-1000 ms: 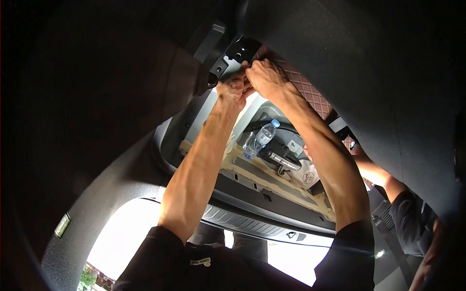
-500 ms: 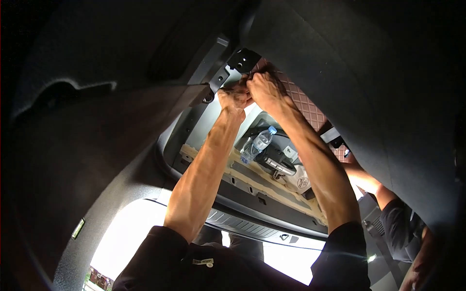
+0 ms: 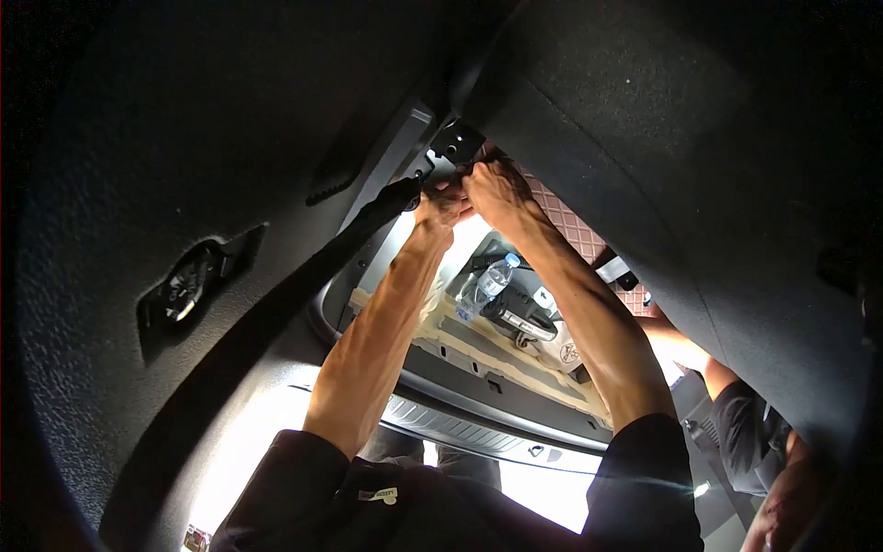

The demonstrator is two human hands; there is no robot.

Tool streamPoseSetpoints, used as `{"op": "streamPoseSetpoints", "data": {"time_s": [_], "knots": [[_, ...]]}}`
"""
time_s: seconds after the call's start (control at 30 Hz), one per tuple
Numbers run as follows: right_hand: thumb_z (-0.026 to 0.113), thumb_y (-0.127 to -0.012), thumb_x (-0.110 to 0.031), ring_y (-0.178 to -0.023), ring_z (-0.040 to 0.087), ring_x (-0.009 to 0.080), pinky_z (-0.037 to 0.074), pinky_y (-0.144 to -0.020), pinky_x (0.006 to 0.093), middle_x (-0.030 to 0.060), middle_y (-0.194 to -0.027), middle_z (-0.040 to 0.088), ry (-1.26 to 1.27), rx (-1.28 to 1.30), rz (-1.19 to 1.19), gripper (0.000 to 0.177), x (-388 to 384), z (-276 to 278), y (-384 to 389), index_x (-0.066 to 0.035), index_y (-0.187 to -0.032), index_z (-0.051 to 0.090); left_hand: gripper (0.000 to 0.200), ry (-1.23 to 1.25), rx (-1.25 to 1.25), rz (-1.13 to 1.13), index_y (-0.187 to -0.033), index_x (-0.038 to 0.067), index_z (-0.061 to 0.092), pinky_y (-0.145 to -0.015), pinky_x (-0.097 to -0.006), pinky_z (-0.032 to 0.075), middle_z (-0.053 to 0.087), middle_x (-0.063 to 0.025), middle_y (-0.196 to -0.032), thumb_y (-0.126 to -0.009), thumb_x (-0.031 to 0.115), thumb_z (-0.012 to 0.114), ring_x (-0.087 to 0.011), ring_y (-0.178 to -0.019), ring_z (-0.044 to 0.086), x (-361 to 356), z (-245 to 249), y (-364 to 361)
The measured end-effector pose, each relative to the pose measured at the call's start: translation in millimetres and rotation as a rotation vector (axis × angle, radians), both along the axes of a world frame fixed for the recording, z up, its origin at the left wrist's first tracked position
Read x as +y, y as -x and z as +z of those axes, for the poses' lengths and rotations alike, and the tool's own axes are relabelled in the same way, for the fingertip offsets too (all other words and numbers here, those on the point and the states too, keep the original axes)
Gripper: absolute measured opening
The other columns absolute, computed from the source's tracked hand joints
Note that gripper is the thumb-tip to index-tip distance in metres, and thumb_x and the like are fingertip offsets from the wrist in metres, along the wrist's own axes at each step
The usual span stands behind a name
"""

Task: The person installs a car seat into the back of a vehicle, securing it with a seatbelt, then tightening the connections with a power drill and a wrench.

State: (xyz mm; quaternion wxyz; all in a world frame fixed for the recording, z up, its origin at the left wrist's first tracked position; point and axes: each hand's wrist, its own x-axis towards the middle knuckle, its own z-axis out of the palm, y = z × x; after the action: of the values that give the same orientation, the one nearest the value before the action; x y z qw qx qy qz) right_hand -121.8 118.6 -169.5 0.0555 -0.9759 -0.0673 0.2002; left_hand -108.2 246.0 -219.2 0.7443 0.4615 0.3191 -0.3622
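Note:
My left hand [image 3: 439,206] and my right hand [image 3: 497,193] are close together at the upper middle of the head view, just below a black metal bracket [image 3: 457,141]. The fingers of both are curled in. Whatever they grip is hidden behind the knuckles and in shadow. A dark strap-like strip [image 3: 303,267] runs up from the lower left and ends beside my left hand. Behind my right hand lies a quilted reddish-brown mat [image 3: 563,213].
Below my hands, a vehicle floor recess holds a water bottle [image 3: 495,279], a black tool [image 3: 520,319] and a pale cloth bag [image 3: 563,350]. Dark padded panels [image 3: 635,120] close in on both sides. Another person's arm [image 3: 685,348] reaches in at the right.
My view has shifted, so the left panel's recess now shows and the dark strip looks narrower. Both hands stay together by the bracket and sit slightly lower in view.

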Motion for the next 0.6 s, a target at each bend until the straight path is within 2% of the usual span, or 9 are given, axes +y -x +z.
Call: {"op": "streamPoseSetpoints", "data": {"time_s": [0.13,0.2,0.3,0.37,0.4,0.43,0.5,0.57,0.6], "knots": [[0.063,-0.091,-0.014,-0.094,0.074,0.0292,0.059,-0.084,0.0421,0.0158,-0.096,0.074,0.033,-0.031,0.01,0.018,3.0,-3.5,3.7,-0.007,-0.096,0.079,0.02,0.171,0.028,0.014,-0.114,-0.005,0.066,-0.079,-0.0477,0.067,0.074,-0.0225,-0.108,-0.1,0.008,0.059,-0.037,-0.089,0.077,10.8,-11.3,1.5],[0.065,-0.091,-0.014,-0.096,0.074,0.0297,0.058,-0.086,0.0422,0.0152,-0.099,0.074,0.045,-0.053,0.031,0.017,-1.0,-31.1,9.2,-0.007,-0.096,0.079,0.023,0.038,0.049,-0.006,-0.114,-0.006,0.066,-0.081,-0.049,0.066,0.074,-0.0231,-0.109,-0.102,0.011,0.056,-0.0375,-0.092,0.076,4.2,-8.5,2.9],[0.066,-0.09,-0.014,-0.103,0.071,0.0319,0.056,-0.092,0.043,0.0166,-0.106,0.072,0.019,0.05,-0.017,0.016,0.3,-19.1,3.1,-0.007,-0.097,0.079,0.023,0.114,0.083,0.033,-0.113,-0.006,0.064,-0.082,-0.0493,0.066,0.073,-0.0238,-0.109,-0.104,0.013,0.054,-0.0375,-0.094,0.076,9.4,-10.4,-4.5],[0.067,-0.09,-0.013,-0.107,0.068,0.0331,0.054,-0.095,0.0435,0.018,-0.109,0.07,-0.059,0.069,-0.167,0.015,2.5,-64.7,9.5,-0.006,-0.098,0.078,0.014,-0.015,0.022,-0.044,-0.108,-0.004,0.06,-0.078,-0.0506,0.066,0.073,-0.0244,-0.105,-0.102,0.008,0.056,-0.0374,-0.092,0.076,2.7,-5.4,-7.6],[0.067,-0.089,-0.012,-0.109,0.067,0.0337,0.053,-0.096,0.0438,0.0187,-0.111,0.07,-0.1,0.07,-0.244,0.015,5.5,-68.2,3.7,-0.006,-0.098,0.077,0.01,-0.082,-0.005,-0.083,-0.106,-0.003,0.058,-0.076,-0.0512,0.067,0.073,-0.0247,-0.104,-0.1,0.005,0.056,-0.0374,-0.092,0.076,-1.2,1.1,-10.2],[0.067,-0.089,-0.012,-0.11,0.067,0.034,0.053,-0.097,0.044,0.019,-0.112,0.069,-0.097,0.075,-0.209,0.015,3.9,-70.7,5.0,-0.006,-0.098,0.077,0.007,-0.096,-0.024,-0.076,-0.104,-0.003,0.056,-0.075,-0.0525,0.066,0.073,-0.0248,-0.102,-0.099,0.002,0.057,-0.0374,-0.091,0.076,-1.5,6.9,-10.0],[0.067,-0.089,-0.011,-0.113,0.065,0.0347,0.052,-0.099,0.0444,0.0196,-0.116,0.068,-0.089,0.093,-0.146,0.014,3.3,-29.6,2.1,-0.006,-0.099,0.077,0.008,-0.098,-0.058,-0.059,-0.103,0.001,0.051,-0.071,-0.0549,0.065,0.07,-0.0248,-0.1,-0.098,0.005,0.057,-0.0376,-0.086,0.074,-4.8,6.0,-6.8],[0.067,-0.089,-0.011,-0.111,0.066,0.0349,0.053,-0.096,0.0457,0.02,-0.114,0.068,-0.107,0.114,-0.178,0.015,0.8,-5.6,2.3,-0.005,-0.099,0.077,0.014,-0.081,-0.099,-0.035,-0.105,0.007,0.046,-0.066,-0.0572,0.061,0.066,-0.0246,-0.1,-0.098,0.014,0.056,-0.0376,-0.078,0.07,-5.9,-5.0,-3.5],[0.067,-0.089,-0.011,-0.11,0.066,0.0351,0.054,-0.095,0.0464,0.0202,-0.113,0.069,-0.121,0.123,-0.191,0.015,-0.3,1.4,0.8,-0.005,-0.099,0.077,0.016,-0.085,-0.11,-0.003,-0.106,0.007,0.046,-0.065,-0.0569,0.061,0.066,-0.0237,-0.099,-0.096,0.007,0.059,-0.0371,-0.078,0.07,-5.2,-6.9,-4.1]]}}
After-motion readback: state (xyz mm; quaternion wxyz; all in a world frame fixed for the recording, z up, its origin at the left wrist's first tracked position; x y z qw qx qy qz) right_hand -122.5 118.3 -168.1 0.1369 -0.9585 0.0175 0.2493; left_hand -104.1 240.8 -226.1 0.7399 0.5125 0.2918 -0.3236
